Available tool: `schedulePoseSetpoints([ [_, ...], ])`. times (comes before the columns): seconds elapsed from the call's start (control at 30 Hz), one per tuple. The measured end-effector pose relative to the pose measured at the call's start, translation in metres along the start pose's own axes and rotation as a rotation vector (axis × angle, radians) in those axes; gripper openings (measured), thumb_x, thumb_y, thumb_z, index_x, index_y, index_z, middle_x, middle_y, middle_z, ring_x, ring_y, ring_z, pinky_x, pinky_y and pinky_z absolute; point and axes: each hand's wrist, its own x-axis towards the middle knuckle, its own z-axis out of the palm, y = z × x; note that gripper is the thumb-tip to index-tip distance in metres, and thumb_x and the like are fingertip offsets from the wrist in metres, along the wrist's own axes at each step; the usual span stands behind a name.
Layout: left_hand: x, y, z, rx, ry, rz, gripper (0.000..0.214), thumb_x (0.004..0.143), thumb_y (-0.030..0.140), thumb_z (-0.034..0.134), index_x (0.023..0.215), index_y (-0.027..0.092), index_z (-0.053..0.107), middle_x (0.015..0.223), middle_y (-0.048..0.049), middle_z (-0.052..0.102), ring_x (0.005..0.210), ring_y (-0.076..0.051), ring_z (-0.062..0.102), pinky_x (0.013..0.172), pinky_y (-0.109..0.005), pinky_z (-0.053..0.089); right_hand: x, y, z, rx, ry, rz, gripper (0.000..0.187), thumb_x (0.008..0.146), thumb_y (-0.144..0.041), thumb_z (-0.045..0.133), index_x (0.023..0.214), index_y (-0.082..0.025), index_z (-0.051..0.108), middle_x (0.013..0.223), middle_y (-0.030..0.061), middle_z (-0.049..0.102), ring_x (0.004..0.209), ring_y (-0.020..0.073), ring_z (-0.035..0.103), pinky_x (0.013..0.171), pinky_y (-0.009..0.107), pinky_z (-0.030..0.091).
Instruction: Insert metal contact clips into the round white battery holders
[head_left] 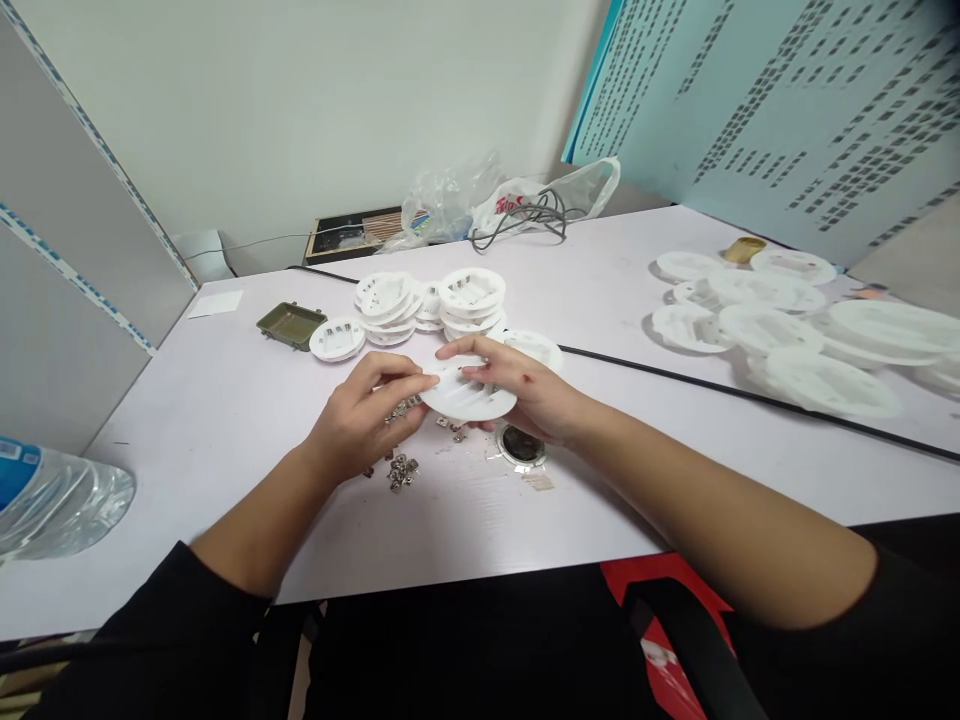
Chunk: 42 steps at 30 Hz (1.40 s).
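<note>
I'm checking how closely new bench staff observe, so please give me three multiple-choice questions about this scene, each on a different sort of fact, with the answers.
1. Where does the olive-green plastic box sit relative to the stacked white round plastic holders?
A) On top of them
B) To their left
C) To their right

2. What colour are the person's sleeves?
A) Red
B) White
C) Black

3. What is the state of the white round plastic disc?
A) Held between the left hand and the right hand
B) Lying with no hand on it
C) Inside a bag

Answers:
1. B, the box lies left of the stacks.
2. C, both forearms come out of black cuffs.
3. A, fingers of both hands are on the disc.
</note>
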Motion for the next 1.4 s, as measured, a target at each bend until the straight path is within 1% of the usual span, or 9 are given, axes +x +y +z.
schedulePoseSetpoints([
  [0.13, -0.003, -0.004, 0.003, -0.043, 0.028, -0.163, 0.028, 0.092, 0.03, 0.076, 0.118, 0.022, 0.067, 0.098, -0.0043, 0.065, 0.086, -0.017, 0.062, 0.07, -0.03, 0.055, 0.004, -0.002, -0.003, -0.032, 0.285, -0.117, 0.037, 0.081, -0.031, 0.062, 0.116, -0.025, 0.054, 0.068, -0.0042, 0.054, 0.051, 0.013, 0.05, 0.039, 0.022, 0.035],
  [0.23, -0.006, -0.004, 0.006, -0.052, -0.255, -0.146, 0.005, 0.097, 0.025, 0.068, 0.098, 0.021, 0.073, 0.089, -0.0018, 0.069, 0.084, -0.018, 0.059, 0.075, -0.032, 0.049, 0.007, 0.001, -0.005, -0.079, 0.441, -0.235, 0.037, 0.082, -0.032, 0.061, 0.118, -0.027, 0.054, 0.071, -0.0038, 0.052, 0.053, 0.0134, 0.049, 0.04, 0.023, 0.038],
  [0.33, -0.008, -0.001, 0.01, 0.041, -0.531, -0.137, 0.006, 0.094, 0.025, 0.072, 0.095, 0.022, 0.077, 0.094, -0.0029, 0.072, 0.09, -0.022, 0.058, 0.077, -0.036, 0.04, 0.01, 0.005, -0.008, -0.136, 0.469, -0.304, 0.034, 0.086, -0.037, 0.059, 0.118, -0.027, 0.053, 0.076, -0.0017, 0.054, 0.055, 0.0146, 0.051, 0.042, 0.026, 0.042],
  [0.47, -0.008, 0.004, 0.014, 0.07, -0.657, -0.18, 0.01, 0.093, 0.025, 0.074, 0.102, 0.023, 0.078, 0.099, -0.0038, 0.074, 0.093, -0.023, 0.057, 0.081, -0.037, 0.035, 0.011, 0.008, -0.012, -0.198, 0.494, -0.38, 0.032, 0.088, -0.041, 0.059, 0.117, -0.028, 0.053, 0.082, 0.0004, 0.056, 0.062, 0.0164, 0.054, 0.046, 0.027, 0.045],
  [0.67, -0.008, 0.002, 0.012, 0.043, -0.69, -0.208, 0.01, 0.097, 0.026, 0.068, 0.097, 0.02, 0.076, 0.1, -0.0041, 0.074, 0.093, -0.022, 0.057, 0.082, -0.037, 0.035, 0.012, 0.008, -0.014, -0.207, 0.533, -0.404, 0.032, 0.085, -0.042, 0.061, 0.113, -0.027, 0.054, 0.083, 0.0004, 0.057, 0.065, 0.0166, 0.055, 0.048, 0.027, 0.046],
  [0.9, -0.007, 0.009, 0.026, 0.007, -0.624, -0.221, 0.026, 0.104, 0.025, 0.053, 0.122, 0.023, 0.072, 0.105, -0.0065, 0.073, 0.097, -0.022, 0.058, 0.08, -0.035, 0.04, 0.009, 0.006, -0.012, -0.282, 0.554, -0.392, 0.026, 0.088, -0.04, 0.059, 0.111, -0.028, 0.057, 0.088, 0.0015, 0.062, 0.072, 0.0192, 0.058, 0.054, 0.03, 0.051],
  [1.07, -0.009, 0.01, 0.037, 0.023, -0.633, -0.161, 0.017, 0.1, 0.026, 0.062, 0.102, 0.023, 0.079, 0.097, -0.0052, 0.075, 0.093, -0.023, 0.058, 0.076, -0.036, 0.038, 0.008, 0.006, -0.01, -0.347, 0.565, -0.402, 0.024, 0.089, -0.041, 0.058, 0.109, -0.029, 0.058, 0.1, 0.0033, 0.065, 0.088, 0.0235, 0.062, 0.072, 0.037, 0.055],
  [1.17, -0.009, 0.009, 0.036, 0.024, -0.629, -0.202, 0.012, 0.096, 0.026, 0.068, 0.091, 0.023, 0.079, 0.09, -0.0038, 0.076, 0.089, -0.022, 0.059, 0.076, -0.036, 0.037, 0.008, 0.008, -0.01, -0.375, 0.549, -0.427, 0.024, 0.09, -0.042, 0.058, 0.109, -0.028, 0.058, 0.103, 0.0037, 0.066, 0.092, 0.0239, 0.062, 0.081, 0.04, 0.055],
  [1.4, -0.004, 0.011, 0.034, -0.039, -0.643, -0.371, 0.006, 0.091, 0.027, 0.075, 0.087, 0.023, 0.078, 0.089, -0.0014, 0.078, 0.09, -0.024, 0.064, 0.078, -0.036, 0.041, 0.007, 0.009, -0.008, -0.374, 0.502, -0.424, 0.03, 0.092, -0.049, 0.059, 0.111, -0.027, 0.059, 0.106, 0.0044, 0.068, 0.095, 0.0238, 0.063, 0.083, 0.039, 0.054],
])
